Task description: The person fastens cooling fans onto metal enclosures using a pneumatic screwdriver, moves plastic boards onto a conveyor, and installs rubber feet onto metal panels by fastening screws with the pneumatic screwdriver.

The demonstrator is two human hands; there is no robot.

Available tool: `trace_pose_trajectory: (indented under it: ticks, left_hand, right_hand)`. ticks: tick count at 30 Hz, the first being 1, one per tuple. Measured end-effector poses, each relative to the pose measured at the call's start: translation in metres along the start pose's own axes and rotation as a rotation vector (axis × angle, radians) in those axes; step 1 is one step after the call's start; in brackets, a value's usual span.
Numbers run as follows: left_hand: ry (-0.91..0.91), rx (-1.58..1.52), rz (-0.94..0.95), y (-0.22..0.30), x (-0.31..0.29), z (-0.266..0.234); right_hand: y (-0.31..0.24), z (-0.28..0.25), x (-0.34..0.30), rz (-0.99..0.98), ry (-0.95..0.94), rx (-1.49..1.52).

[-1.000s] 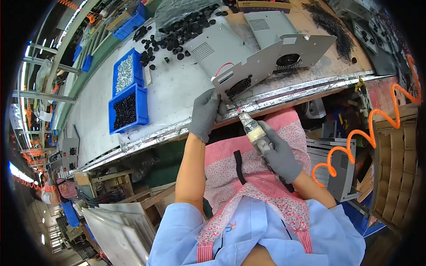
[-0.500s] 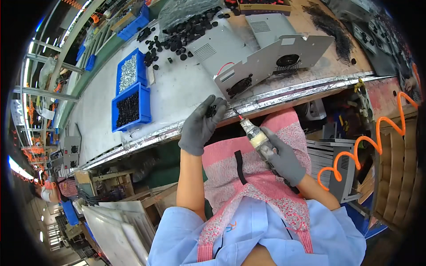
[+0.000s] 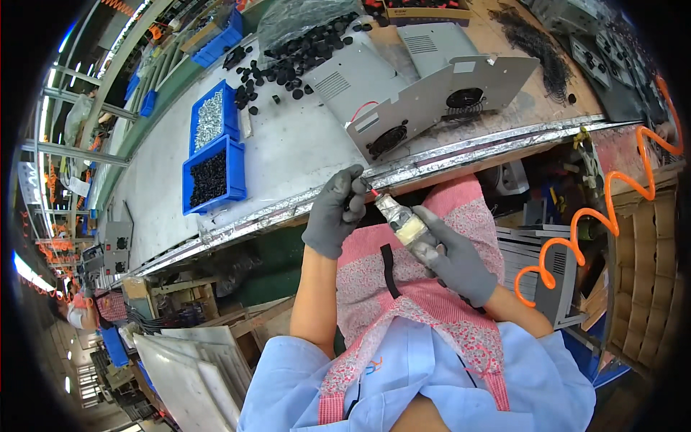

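My left hand [image 3: 334,217], in a grey glove, is closed in front of the table edge, its thumb and fingers curled together at the driver's tip. Small dark pieces that look like black screws are in it, mostly covered by the fingers. My right hand [image 3: 462,261], also gloved, wraps round a power screwdriver [image 3: 409,227] with tape on its body. The driver's red-collared bit points up and left to the left fingertips. Just beyond, a grey metal casing [image 3: 425,109] with two black fans [image 3: 389,141] stands on the worktable [image 3: 288,155].
Left on the table are a blue bin of black screws [image 3: 236,189] and a blue bin of silver parts [image 3: 229,115]. Loose black caps [image 3: 291,72] lie behind. An orange coiled hose [image 3: 576,241] hangs at right; white panels [image 3: 194,374] lean below left.
My left hand has turned and closed from a half-open palm showing black pieces, and dropped slightly. The screwdriver has shifted left, its tip now meeting the left fingers.
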State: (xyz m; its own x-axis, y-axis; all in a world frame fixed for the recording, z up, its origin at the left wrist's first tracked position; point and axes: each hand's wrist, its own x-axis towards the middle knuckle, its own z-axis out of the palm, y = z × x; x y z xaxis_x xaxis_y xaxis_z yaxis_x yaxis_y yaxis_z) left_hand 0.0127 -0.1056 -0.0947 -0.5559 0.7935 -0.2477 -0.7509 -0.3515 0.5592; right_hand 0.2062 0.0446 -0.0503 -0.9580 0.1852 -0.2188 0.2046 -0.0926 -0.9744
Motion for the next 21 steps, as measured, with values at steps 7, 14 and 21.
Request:
trace_pose_trajectory:
  ticks: [7, 14, 21]
  left_hand:
    - [0.034, 0.021, 0.006, 0.002, -0.002, 0.016]
    - [0.083, 0.100, -0.004, -0.001, -0.002, 0.013]
    - [0.147, 0.467, 0.149, 0.001, -0.005, 0.028]
  right_hand:
    - [-0.004, -0.001, 0.001, 0.024, -0.020, -0.060]
    - [-0.005, 0.001, -0.001, -0.011, -0.045, -0.070]
    - [-0.011, -0.002, -0.003, 0.098, -0.064, 0.006]
